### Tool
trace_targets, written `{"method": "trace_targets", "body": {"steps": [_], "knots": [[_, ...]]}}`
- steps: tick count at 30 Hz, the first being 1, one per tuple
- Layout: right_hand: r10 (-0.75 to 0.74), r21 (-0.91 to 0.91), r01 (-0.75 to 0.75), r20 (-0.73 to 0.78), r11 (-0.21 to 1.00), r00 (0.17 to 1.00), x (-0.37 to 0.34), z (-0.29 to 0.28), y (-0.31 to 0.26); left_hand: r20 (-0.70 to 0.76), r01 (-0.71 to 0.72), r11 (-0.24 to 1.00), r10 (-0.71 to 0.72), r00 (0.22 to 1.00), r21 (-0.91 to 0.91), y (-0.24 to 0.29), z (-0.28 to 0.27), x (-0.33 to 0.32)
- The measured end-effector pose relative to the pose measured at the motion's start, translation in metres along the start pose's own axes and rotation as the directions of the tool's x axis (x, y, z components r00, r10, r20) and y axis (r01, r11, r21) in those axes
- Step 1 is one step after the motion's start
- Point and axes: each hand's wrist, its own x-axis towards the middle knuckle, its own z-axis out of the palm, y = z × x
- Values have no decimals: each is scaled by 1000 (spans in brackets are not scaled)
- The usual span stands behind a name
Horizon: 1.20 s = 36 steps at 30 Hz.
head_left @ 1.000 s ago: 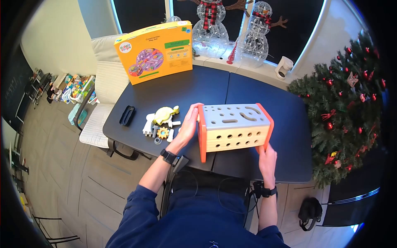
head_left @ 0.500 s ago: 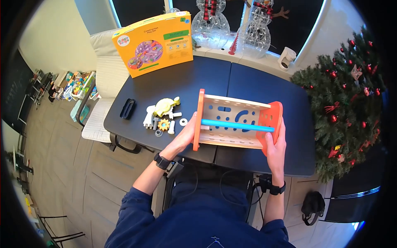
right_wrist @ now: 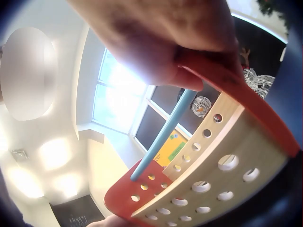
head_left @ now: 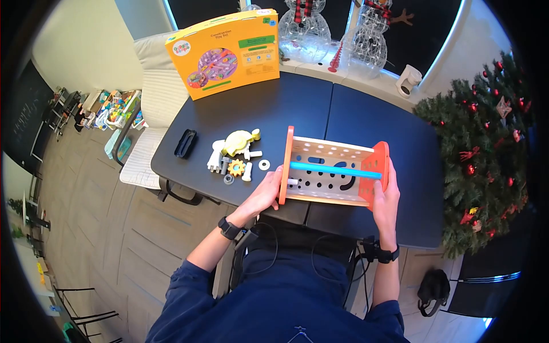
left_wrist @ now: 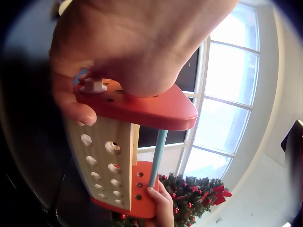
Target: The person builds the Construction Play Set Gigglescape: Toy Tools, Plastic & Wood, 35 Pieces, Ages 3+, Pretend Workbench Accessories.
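Note:
A toy toolbox (head_left: pixel 329 198) with perforated wooden sides, orange-red end panels and a blue rod handle (head_left: pixel 334 170) is held over the table's front part, its open side facing up. My left hand (head_left: pixel 264 193) grips the left end panel, a fingertip over its edge in the left wrist view. Beside that hand, a pale bolt head (left_wrist: pixel 93 85) sits against the panel's outer face; its threaded end (head_left: pixel 293 182) pokes out inside. My right hand (head_left: pixel 386 200) holds the right end panel (head_left: pixel 382 160), thumb on the inner side near the rod's end.
Left on the dark table (head_left: pixel 297 103) lie a yellow toy piece (head_left: pixel 239 142), a yellow gear (head_left: pixel 236 167), a white bolt (head_left: pixel 247 172), a white washer (head_left: pixel 264 164) and a black tray (head_left: pixel 186 143). An orange-yellow box (head_left: pixel 229 57) stands behind; a decorated tree (head_left: pixel 477 166) is at right.
The toolbox has been turned over from grey perforated base up to open side up, showing the blue rod and threaded end inside. Both hands still hold its end panels.

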Motion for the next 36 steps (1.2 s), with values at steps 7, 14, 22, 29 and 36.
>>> {"method": "trace_targets", "body": {"steps": [7,14,22,29,36], "knots": [[16,-21,-16,9,1000,1000,3,0,-3,-112,-21,994,33,993,112,10,-3,-6],[8,-73,-5,41,997,999,1,-2,-1,-195,-86,509,474,858,857,11,-32,0],[-2,-174,12,57,985,998,6,-3,7,-137,-47,388,434,890,920,-11,-36,19],[101,-247,-71,112,967,989,23,-3,-1,-117,-103,415,472,874,904,-23,-38,19],[100,-258,-66,119,964,988,34,-2,2,-212,-53,918,147,966,394,55,-33,-23]]}}
